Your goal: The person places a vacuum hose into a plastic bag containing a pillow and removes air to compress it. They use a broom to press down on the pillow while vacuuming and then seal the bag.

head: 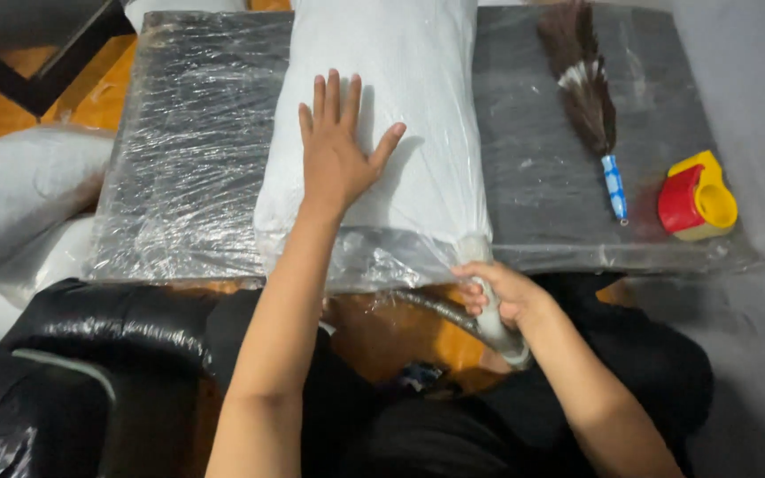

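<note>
The left hand [338, 146] lies flat, fingers spread wide, on the bagged white pillow [382, 97] at the tabletop's [197, 142] near edge. The right hand [499, 296] grips a grey hose nozzle [493, 314] at the bag's near right corner.

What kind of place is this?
Probably a packing workshop: a white pillow in a clear plastic bag lies on a film-wrapped dark table, with a red-and-yellow tape dispenser nearby and more bagged pillows alongside.
</note>
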